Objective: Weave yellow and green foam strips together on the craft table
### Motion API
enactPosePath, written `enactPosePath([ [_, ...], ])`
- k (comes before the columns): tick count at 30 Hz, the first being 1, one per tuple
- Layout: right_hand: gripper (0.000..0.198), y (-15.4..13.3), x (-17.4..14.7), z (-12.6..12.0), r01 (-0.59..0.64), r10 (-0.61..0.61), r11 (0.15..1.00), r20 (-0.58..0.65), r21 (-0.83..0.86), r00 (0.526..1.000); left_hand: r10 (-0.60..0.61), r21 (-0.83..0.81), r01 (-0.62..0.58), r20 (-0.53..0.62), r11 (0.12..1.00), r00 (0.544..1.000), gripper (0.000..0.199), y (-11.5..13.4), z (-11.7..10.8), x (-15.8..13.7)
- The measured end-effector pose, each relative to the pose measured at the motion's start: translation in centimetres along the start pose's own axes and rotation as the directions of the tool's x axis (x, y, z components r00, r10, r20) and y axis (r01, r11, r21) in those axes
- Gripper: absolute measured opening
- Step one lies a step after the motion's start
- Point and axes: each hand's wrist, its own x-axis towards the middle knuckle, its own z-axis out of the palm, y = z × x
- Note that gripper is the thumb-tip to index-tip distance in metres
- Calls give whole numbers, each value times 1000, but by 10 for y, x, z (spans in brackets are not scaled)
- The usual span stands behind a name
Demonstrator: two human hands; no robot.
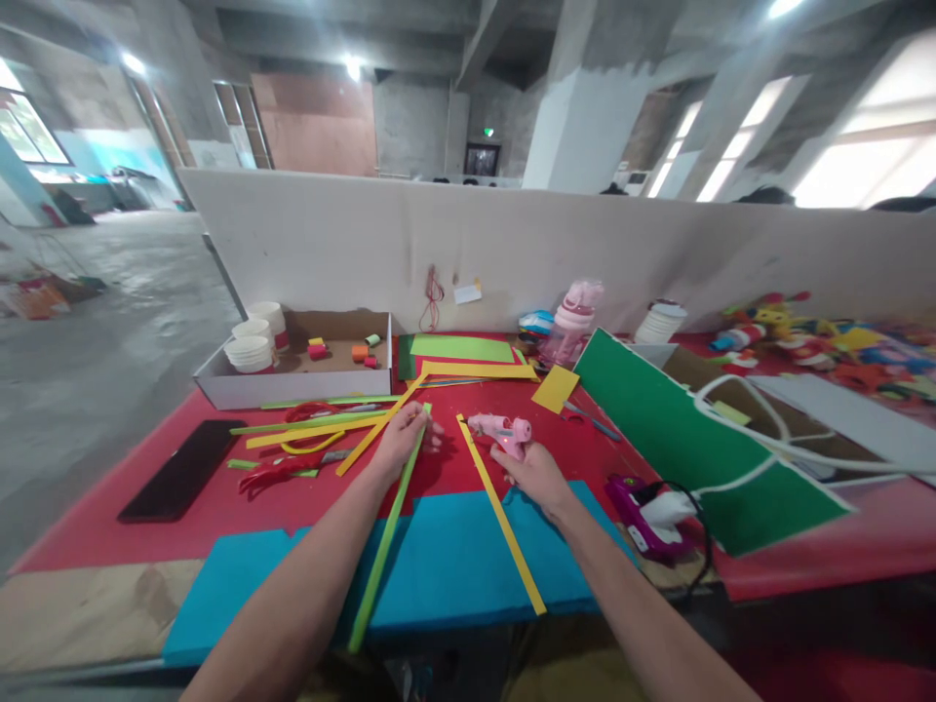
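My left hand (pixel 407 436) is closed on the upper part of a long green strip (pixel 391 531), which slants down across the blue sheets (pixel 468 565) past the table's front edge. A pink glue gun (pixel 506 432) is gripped in my right hand (pixel 536 476), its nozzle pointing left. Close to that nozzle is the upper end of a yellow strip (pixel 501 517), which runs down over the blue sheets. Left of my left hand lie more yellow strips (pixel 314 429), green strips and red-handled scissors (pixel 282 475).
A black phone (pixel 179 472) and a box (pixel 292 392) with white cups and small coloured rolls are at left. On the right stand a green board (pixel 687 439), a purple power strip (pixel 640 517) and a pink bottle (pixel 574 322). Colourful toys (pixel 804 341) lie farther right. A white partition (pixel 329 244) borders the back.
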Motion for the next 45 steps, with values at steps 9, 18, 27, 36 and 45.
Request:
enactPosePath([
  [9,37,-10,-5,12,279,-281,951,6,-132,960,76,105,-80,43,991,996,36,19,17,-15],
  [18,34,-8,-10,17,250,-255,942,6,-223,967,193,181,-203,71,962,979,23,15,21,-15],
  [27,34,-16,-14,16,253,-257,945,4,-209,966,182,161,-192,79,968,980,26,14,17,-13],
  [36,35,-17,-16,18,235,-239,952,4,-198,971,180,176,-216,199,960,963,28,17,21,-16],
  [45,38,-11,-7,4,232,-248,947,-48,-223,968,6,320,-121,337,940,942,27,43,22,-83],
])
